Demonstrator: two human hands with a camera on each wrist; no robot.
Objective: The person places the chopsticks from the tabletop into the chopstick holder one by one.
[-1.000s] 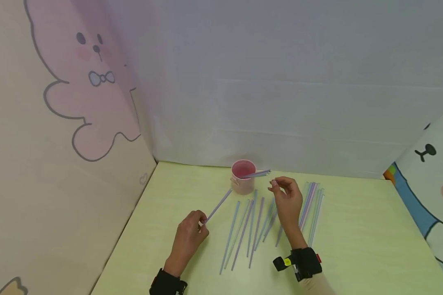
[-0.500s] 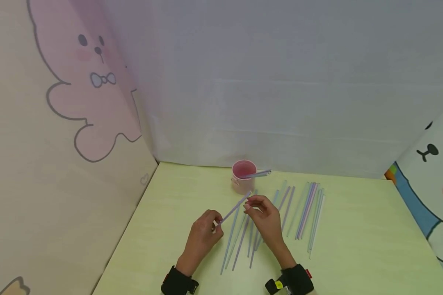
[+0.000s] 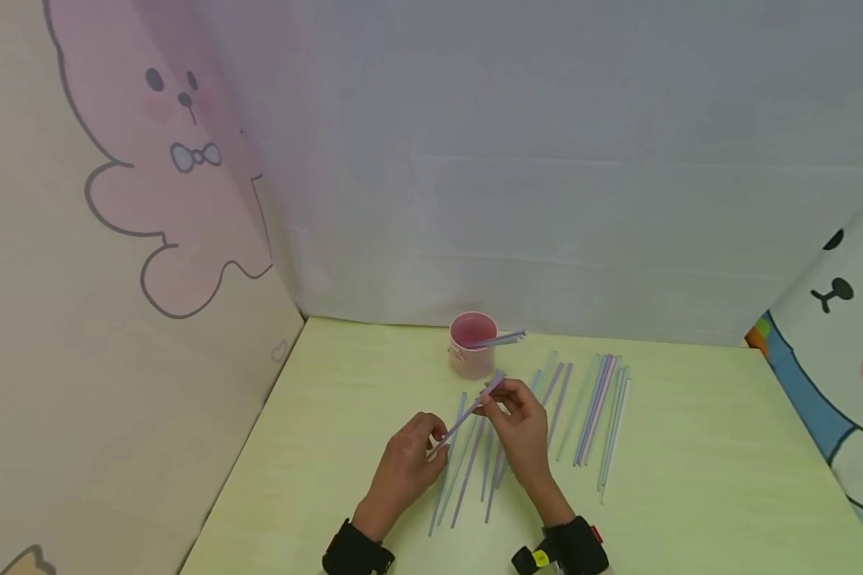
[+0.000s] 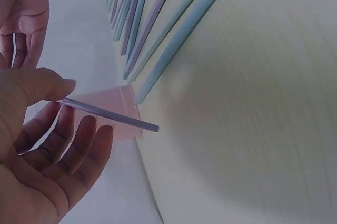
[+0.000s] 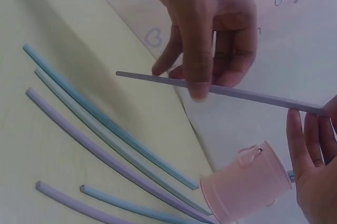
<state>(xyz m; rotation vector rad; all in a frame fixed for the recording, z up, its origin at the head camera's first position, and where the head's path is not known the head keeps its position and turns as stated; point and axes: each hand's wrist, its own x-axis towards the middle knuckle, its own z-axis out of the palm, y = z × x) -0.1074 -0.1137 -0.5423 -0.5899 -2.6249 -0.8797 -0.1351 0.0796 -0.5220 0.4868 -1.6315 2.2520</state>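
A thin purple straw-like stick (image 3: 460,421) is held slanting above the table between both hands. My left hand (image 3: 408,463) pinches it near its lower end, thumb on one side and fingers on the other. My right hand (image 3: 519,423) holds the upper part between thumb and fingertips. In the left wrist view the stick (image 4: 110,113) points out beyond the left thumb, its far part hidden by the hand. The right wrist view shows the stick (image 5: 253,95) running from the left hand (image 5: 202,34) to the right hand (image 5: 318,166).
A pink cup (image 3: 472,363) with small handles stands behind the hands, several sticks (image 3: 499,340) leaning out over its rim. More pastel sticks (image 3: 595,411) lie on the pale yellow table (image 3: 705,447), below and right of the hands. A wall (image 3: 546,224) rises behind.
My right hand came down and left from beside the cup to the purple stick and now holds its upper part. My left hand moved slightly right with the stick.
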